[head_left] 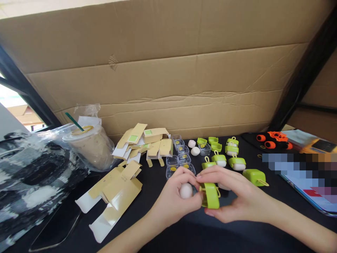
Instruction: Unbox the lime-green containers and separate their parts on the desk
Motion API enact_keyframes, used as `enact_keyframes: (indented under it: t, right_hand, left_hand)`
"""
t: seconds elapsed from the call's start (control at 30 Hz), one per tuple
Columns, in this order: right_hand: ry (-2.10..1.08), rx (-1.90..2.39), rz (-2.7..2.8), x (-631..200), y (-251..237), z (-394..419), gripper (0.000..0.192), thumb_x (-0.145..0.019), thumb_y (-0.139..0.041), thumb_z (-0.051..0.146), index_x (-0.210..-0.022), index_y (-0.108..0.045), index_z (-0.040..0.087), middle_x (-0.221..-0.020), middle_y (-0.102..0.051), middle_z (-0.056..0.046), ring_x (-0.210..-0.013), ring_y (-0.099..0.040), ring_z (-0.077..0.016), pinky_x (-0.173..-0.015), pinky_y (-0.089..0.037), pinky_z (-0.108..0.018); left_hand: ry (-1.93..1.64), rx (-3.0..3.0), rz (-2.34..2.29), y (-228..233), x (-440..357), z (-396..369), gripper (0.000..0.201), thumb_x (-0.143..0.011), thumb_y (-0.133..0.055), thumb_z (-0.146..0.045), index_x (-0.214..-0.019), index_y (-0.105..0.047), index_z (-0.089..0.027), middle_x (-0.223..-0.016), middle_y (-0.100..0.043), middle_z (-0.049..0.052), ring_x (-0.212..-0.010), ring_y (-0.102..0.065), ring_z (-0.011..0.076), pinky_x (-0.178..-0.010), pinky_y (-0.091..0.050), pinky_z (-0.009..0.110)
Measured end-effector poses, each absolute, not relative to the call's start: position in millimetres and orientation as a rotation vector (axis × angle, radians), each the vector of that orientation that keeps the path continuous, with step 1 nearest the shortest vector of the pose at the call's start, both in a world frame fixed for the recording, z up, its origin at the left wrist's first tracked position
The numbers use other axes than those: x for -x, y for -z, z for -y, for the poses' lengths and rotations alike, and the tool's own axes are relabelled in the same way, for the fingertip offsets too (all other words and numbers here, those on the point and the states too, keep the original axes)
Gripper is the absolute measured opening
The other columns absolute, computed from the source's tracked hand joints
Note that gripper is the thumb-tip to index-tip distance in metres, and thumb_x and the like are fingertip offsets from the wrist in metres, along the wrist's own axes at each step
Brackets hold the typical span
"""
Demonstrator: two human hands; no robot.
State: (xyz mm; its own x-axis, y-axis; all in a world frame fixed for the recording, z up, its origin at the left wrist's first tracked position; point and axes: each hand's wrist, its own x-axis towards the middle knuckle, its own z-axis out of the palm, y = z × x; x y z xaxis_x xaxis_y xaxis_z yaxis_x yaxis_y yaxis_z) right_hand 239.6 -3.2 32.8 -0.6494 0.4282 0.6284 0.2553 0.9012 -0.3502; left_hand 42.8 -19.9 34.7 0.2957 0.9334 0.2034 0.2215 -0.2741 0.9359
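We've got the white ball (186, 190) pinched in our left hand (173, 200) and the green lid (211, 195) gripped in our right hand (237, 196), just in front of the clear cups (179, 160). Several finished green ones (231, 154) sit behind; some cups look unfilled. Whatever's under the ball is hidden.

A creased cardboard sheet (184, 70) is standing as a wall along the black tabletop's (200, 235) far edge; daylight is coming through a window (15, 105) at left.
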Motion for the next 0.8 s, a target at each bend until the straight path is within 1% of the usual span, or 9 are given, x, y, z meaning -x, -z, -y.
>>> enact_keyframes:
  t: [0.07,0.17,0.27,0.3,0.33,0.4,0.5,0.63,0.8]
  right_hand:
    - [-0.28,0.499,2.258,-249,-37,0,0.053,-0.066,-0.076,0.021,-0.114,-0.053,0.024,-0.105,-0.063,-0.005,-0.099,-0.061,-0.0192,-0.088,-0.049,-0.027]
    - [-0.354,0.687,2.027,-268,-45,-18,0.043,-0.07,-0.075,0.031,-0.109,-0.057,0.026,-0.103,-0.063,-0.005,-0.095,-0.062,-0.0204,-0.082,-0.052,-0.031]
    - [-0.538,0.969,1.81,-289,-52,-54,0.038,-0.073,-0.071,0.044,-0.103,-0.058,0.024,-0.102,-0.067,-0.006,-0.089,-0.065,-0.021,-0.075,-0.054,-0.032]
    - [-0.562,1.041,1.793,-296,-52,-70,0.04,-0.074,-0.069,0.048,-0.102,-0.058,0.022,-0.104,-0.067,-0.007,-0.089,-0.066,-0.0219,-0.075,-0.055,-0.034]
    - [-0.528,1.119,1.804,-302,-51,-87,0.043,-0.075,-0.066,0.05,-0.105,-0.057,0.021,-0.108,-0.067,-0.008,-0.092,-0.066,-0.0222,-0.077,-0.055,-0.034]
    - [-0.4,1.307,1.847,-313,-45,-120,0.044,-0.081,-0.06,0.047,-0.115,-0.054,0.019,-0.115,-0.065,-0.009,-0.097,-0.065,-0.0212,-0.08,-0.054,-0.032]
    - [-0.294,1.489,1.867,-326,-34,-165,0.042,-0.08,-0.065,0.037,-0.113,-0.057,0.012,-0.107,-0.066,-0.012,-0.09,-0.066,-0.0231,-0.078,-0.054,-0.037]
    - [-0.175,1.647,2.026,-337,-27,-202,0.029,-0.091,-0.056,0.031,-0.116,-0.056,0.017,-0.117,-0.059,-0.008,-0.098,-0.061,-0.0206,-0.082,-0.052,-0.042]
    - [-0.172,1.76,2.277,-334,-25,-219,0.029,-0.091,-0.055,0.032,-0.117,-0.056,0.018,-0.12,-0.058,-0.008,-0.099,-0.06,-0.0209,-0.083,-0.052,-0.041]
  left_hand:
    - [-1.076,-1.671,-1.105,-38,-39,17,0.009,-0.066,-0.062,-0.021,-0.065,-0.054,-0.017,-0.077,-0.05,0.0,-0.073,-0.05,0.0141,-0.069,-0.041,0.025]
    - [-1.019,-1.632,-1.115,-44,-36,17,0.013,-0.07,-0.062,-0.028,-0.069,-0.055,-0.017,-0.075,-0.052,0.0,-0.068,-0.048,0.0121,-0.062,-0.039,0.023]
    - [-0.865,-1.625,-1.087,-47,-38,22,0.016,-0.071,-0.063,-0.03,-0.075,-0.06,-0.015,-0.077,-0.057,0.002,-0.069,-0.05,0.0119,-0.063,-0.04,0.023]
    - [-0.819,-1.62,-1.072,-47,-39,24,0.015,-0.071,-0.063,-0.028,-0.076,-0.062,-0.014,-0.077,-0.058,0.002,-0.069,-0.051,0.0118,-0.064,-0.04,0.023]
    - [-0.776,-1.606,-1.057,-47,-41,27,0.014,-0.07,-0.063,-0.026,-0.076,-0.062,-0.013,-0.077,-0.059,0.002,-0.069,-0.051,0.0114,-0.064,-0.041,0.023]
    - [-0.699,-1.565,-1.038,-46,-45,31,0.012,-0.069,-0.062,-0.022,-0.077,-0.063,-0.013,-0.076,-0.059,0.001,-0.065,-0.05,0.0095,-0.061,-0.04,0.021]
    - [-0.633,-1.526,-1.037,-43,-48,35,0.011,-0.067,-0.062,-0.019,-0.076,-0.062,-0.012,-0.07,-0.057,-0.001,-0.058,-0.044,0.0064,-0.056,-0.038,0.018]
    - [-0.63,-1.512,-1.028,-41,-49,34,0.01,-0.067,-0.063,-0.019,-0.075,-0.061,-0.012,-0.069,-0.057,-0.002,-0.057,-0.044,0.0055,-0.054,-0.037,0.017]
    - [-0.615,-1.479,-1.038,-40,-50,34,0.009,-0.066,-0.064,-0.018,-0.072,-0.059,-0.013,-0.072,-0.06,-0.001,-0.059,-0.047,0.0063,-0.056,-0.038,0.017]
